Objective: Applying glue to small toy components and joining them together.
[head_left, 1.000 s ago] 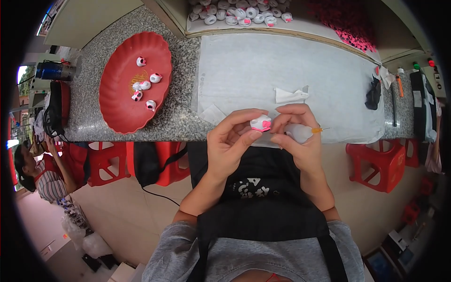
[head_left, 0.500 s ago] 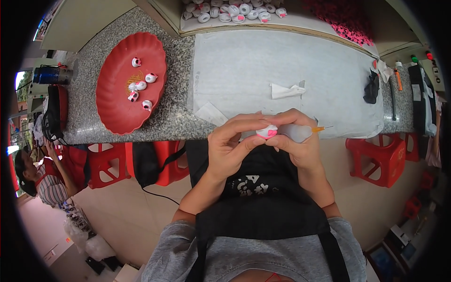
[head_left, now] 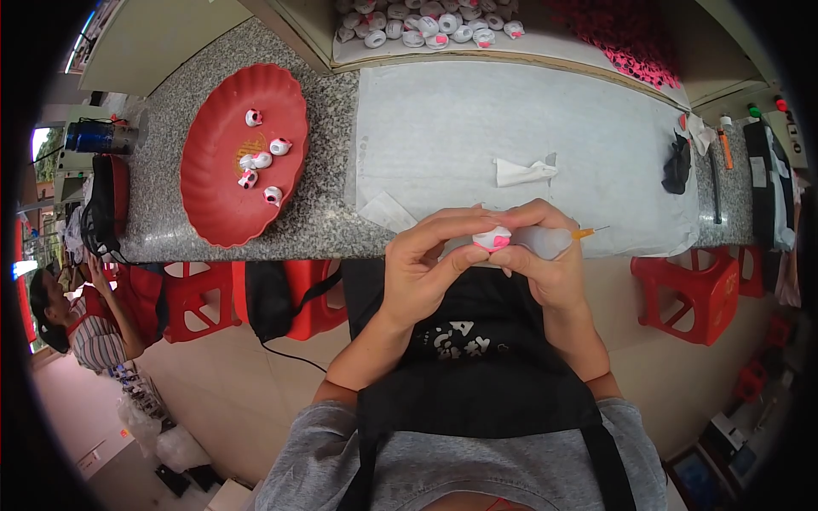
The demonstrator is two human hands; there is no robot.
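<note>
Close to the counter's front edge, my left hand [head_left: 416, 266] pinches a small rounded white-and-pink piece [head_left: 492, 238] between thumb and fingers. My right hand [head_left: 555, 277] meets it from the other side, its thumb against the piece. Tucked in the right hand is a translucent squeeze bottle [head_left: 548, 244], with an orange needle tip [head_left: 584, 233] pointing right. Fingers cover part of the piece and the bottle. Several similar white, pink and black pieces [head_left: 280, 146] lie in a red scalloped tray [head_left: 202, 170] at the left.
White paper [head_left: 426, 111] covers the counter, with a crumpled tissue [head_left: 521, 173] on it. A shelf behind holds many white pieces [head_left: 413, 39] and a heap of pink-black bits [head_left: 635, 64]. Black cloth [head_left: 676, 164] lies at right. Red stools [head_left: 688, 294] stand below; another person [head_left: 98, 315] sits at left.
The view has shifted slightly. Both hands keep their hold, and the white-and-pink piece looks slightly turned, with its pink patch facing a little differently.
</note>
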